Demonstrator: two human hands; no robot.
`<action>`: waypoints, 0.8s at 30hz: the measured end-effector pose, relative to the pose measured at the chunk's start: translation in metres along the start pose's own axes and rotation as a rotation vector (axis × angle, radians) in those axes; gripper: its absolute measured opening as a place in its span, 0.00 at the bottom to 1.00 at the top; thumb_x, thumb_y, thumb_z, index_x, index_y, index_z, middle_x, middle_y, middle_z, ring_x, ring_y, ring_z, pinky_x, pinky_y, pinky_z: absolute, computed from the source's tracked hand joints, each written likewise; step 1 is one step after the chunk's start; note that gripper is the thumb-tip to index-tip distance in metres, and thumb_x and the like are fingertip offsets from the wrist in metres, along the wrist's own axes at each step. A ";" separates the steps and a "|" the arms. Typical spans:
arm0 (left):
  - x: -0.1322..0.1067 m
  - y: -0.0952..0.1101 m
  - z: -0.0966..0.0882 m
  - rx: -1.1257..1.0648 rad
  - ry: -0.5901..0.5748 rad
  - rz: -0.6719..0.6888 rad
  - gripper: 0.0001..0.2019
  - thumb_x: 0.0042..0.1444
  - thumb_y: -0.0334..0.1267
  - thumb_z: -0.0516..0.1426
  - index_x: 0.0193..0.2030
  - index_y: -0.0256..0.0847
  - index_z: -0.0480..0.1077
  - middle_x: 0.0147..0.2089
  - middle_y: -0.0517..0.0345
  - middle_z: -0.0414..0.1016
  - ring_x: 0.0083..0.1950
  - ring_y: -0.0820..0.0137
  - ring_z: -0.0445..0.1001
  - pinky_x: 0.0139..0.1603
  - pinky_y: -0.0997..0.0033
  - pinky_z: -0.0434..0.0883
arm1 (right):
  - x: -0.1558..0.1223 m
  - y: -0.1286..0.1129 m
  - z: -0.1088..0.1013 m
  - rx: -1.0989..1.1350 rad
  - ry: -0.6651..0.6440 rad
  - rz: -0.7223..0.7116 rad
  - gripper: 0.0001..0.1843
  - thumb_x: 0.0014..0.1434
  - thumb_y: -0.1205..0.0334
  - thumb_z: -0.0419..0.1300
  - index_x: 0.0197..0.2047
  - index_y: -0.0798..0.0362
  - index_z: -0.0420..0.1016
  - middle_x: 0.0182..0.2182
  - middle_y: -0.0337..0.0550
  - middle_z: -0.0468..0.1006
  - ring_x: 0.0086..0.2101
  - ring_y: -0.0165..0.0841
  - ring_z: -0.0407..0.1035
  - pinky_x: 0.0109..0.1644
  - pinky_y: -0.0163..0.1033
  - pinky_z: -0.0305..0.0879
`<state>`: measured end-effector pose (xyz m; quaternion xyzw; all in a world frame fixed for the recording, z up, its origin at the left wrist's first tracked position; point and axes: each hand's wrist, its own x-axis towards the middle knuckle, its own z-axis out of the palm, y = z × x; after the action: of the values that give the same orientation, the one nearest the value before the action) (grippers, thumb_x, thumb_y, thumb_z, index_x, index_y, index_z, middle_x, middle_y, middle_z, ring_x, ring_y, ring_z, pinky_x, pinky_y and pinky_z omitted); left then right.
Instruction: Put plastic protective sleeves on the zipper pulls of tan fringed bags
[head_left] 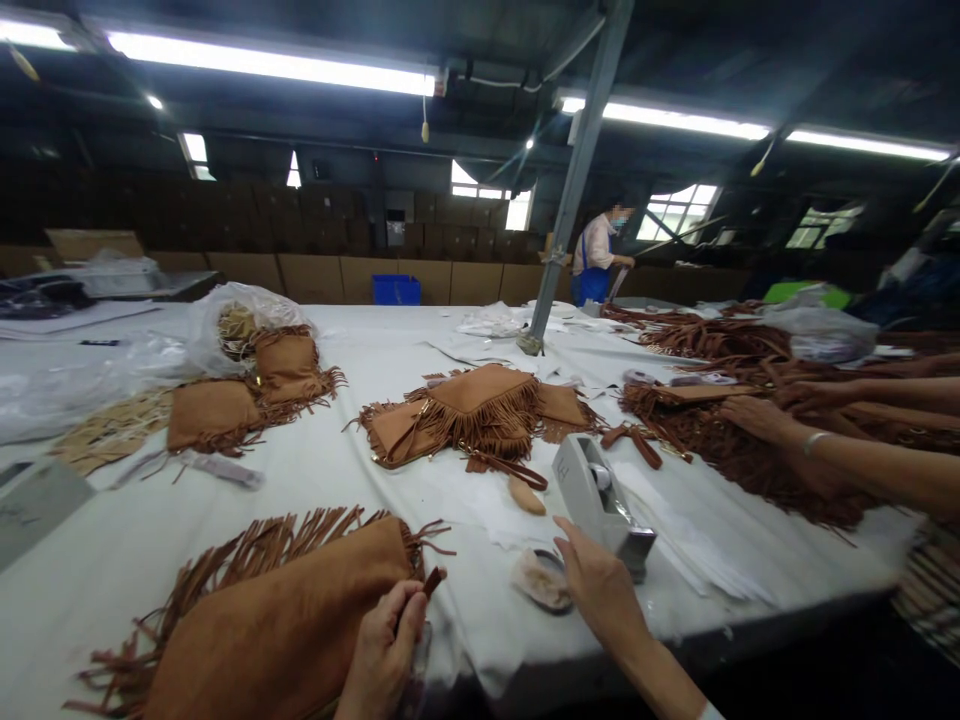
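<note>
At lower centre, your left hand (382, 645) pinches a small brown tab (433, 580) at the corner of the fringed bag (277, 620). Your right hand (600, 590), fingers loosely spread and holding nothing, touches the tape dispenser (600, 495). Drawing tape looks like it calls for a one-handed pull.

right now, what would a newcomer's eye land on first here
The big tan fringed bag at the near edge of the white table grabs you first, with the left hand pinching its brown pull tab. Beside it the right hand lies open by a grey tape dispenser, and a heap of similar bags sits mid-table. At right, another person's hands rest on a dark brown fringe pile.
</note>
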<state>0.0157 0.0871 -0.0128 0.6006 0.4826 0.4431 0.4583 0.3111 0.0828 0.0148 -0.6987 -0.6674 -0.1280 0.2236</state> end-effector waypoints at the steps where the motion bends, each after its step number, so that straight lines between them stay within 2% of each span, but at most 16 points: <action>1: 0.000 -0.001 0.000 -0.011 -0.004 -0.006 0.19 0.55 0.56 0.53 0.34 0.40 0.73 0.23 0.59 0.68 0.25 0.69 0.66 0.28 0.74 0.63 | 0.005 -0.001 0.000 -0.014 -0.046 0.047 0.21 0.67 0.55 0.44 0.47 0.55 0.75 0.31 0.49 0.81 0.31 0.39 0.76 0.33 0.39 0.65; 3: 0.001 -0.003 0.001 -0.049 -0.017 -0.022 0.18 0.57 0.54 0.53 0.34 0.40 0.71 0.22 0.62 0.65 0.24 0.71 0.64 0.26 0.75 0.62 | 0.015 -0.005 -0.001 -0.053 -0.150 0.111 0.20 0.66 0.52 0.47 0.37 0.52 0.77 0.25 0.47 0.80 0.28 0.40 0.76 0.30 0.38 0.62; 5: 0.002 -0.003 0.000 -0.103 -0.021 -0.042 0.17 0.57 0.53 0.53 0.33 0.40 0.70 0.21 0.63 0.63 0.23 0.73 0.61 0.25 0.76 0.60 | 0.027 -0.009 -0.001 -0.059 -0.226 0.120 0.20 0.66 0.54 0.46 0.33 0.52 0.76 0.25 0.47 0.80 0.28 0.40 0.76 0.30 0.37 0.62; 8: 0.005 0.001 -0.002 -0.192 -0.019 -0.054 0.17 0.57 0.52 0.54 0.29 0.40 0.67 0.22 0.64 0.63 0.23 0.74 0.60 0.26 0.76 0.59 | 0.040 -0.012 0.002 0.021 -0.257 0.114 0.17 0.65 0.62 0.46 0.44 0.53 0.75 0.33 0.49 0.82 0.34 0.39 0.76 0.34 0.37 0.64; 10: 0.007 0.005 -0.003 -0.243 -0.013 -0.052 0.18 0.56 0.53 0.55 0.28 0.39 0.66 0.21 0.63 0.63 0.24 0.74 0.61 0.27 0.76 0.60 | 0.045 -0.011 0.006 0.097 -0.269 0.113 0.18 0.64 0.62 0.47 0.50 0.52 0.73 0.38 0.49 0.82 0.37 0.39 0.76 0.38 0.37 0.65; 13: 0.009 0.008 -0.004 -0.289 0.000 -0.054 0.18 0.55 0.53 0.56 0.29 0.39 0.65 0.21 0.64 0.63 0.24 0.74 0.61 0.27 0.76 0.59 | 0.047 -0.006 0.011 0.172 -0.301 0.134 0.19 0.63 0.58 0.47 0.51 0.52 0.73 0.36 0.48 0.82 0.37 0.40 0.76 0.38 0.39 0.65; 19: 0.005 0.002 -0.003 -0.288 -0.026 -0.059 0.18 0.56 0.53 0.55 0.29 0.39 0.64 0.22 0.66 0.60 0.25 0.75 0.59 0.27 0.76 0.58 | 0.049 0.005 0.014 0.256 -0.210 0.179 0.20 0.60 0.57 0.48 0.48 0.56 0.75 0.35 0.51 0.82 0.35 0.41 0.76 0.40 0.41 0.66; 24: 0.003 -0.007 -0.002 -0.278 -0.057 -0.063 0.18 0.57 0.54 0.54 0.30 0.40 0.64 0.22 0.67 0.59 0.24 0.75 0.58 0.26 0.76 0.57 | 0.061 0.004 0.030 0.402 -0.165 0.153 0.23 0.61 0.58 0.44 0.44 0.57 0.77 0.24 0.45 0.80 0.24 0.36 0.74 0.31 0.38 0.68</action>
<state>0.0135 0.0916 -0.0189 0.5283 0.4218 0.4740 0.5642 0.3162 0.1509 0.0171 -0.6968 -0.6406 0.0825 0.3120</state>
